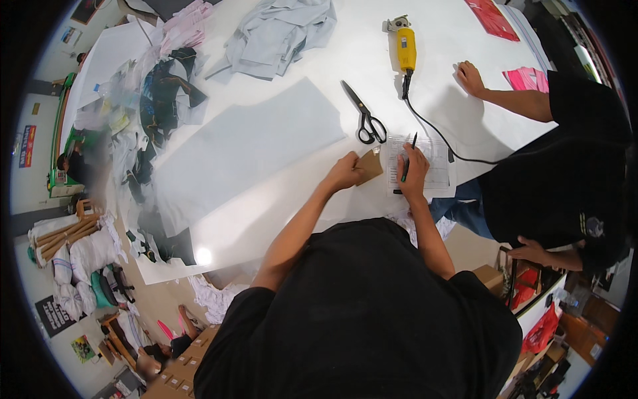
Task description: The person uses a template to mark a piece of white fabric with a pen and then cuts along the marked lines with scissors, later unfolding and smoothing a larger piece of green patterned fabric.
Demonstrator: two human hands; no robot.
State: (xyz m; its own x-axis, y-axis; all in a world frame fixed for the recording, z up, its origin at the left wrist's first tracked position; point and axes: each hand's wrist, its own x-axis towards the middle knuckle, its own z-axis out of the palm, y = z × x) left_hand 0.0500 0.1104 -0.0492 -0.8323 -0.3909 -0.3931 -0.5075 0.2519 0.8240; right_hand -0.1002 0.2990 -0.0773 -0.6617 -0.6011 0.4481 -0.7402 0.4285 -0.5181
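Observation:
My left hand [343, 171] is closed on the edge of a small brown card [369, 169], held just left of a printed paper form [435, 174] on the white table. Over the form's left side, my right hand [415, 166] grips a dark pen [404, 169], with its fingers wrapped round it. Black-handled fabric scissors [366, 120] lie beyond both hands, blades pointing away. To the left, a large pale grey-blue fabric piece [259, 146] is spread flat on the table.
A yellow electric cutter [406, 50] stands at the far side; its black cord [438, 134] curves right past the form. A co-worker in black [558, 179] rests a hand [470, 79] on the table [492, 133]. Grey cloth [279, 36] and dark scraps [163, 100] lie left.

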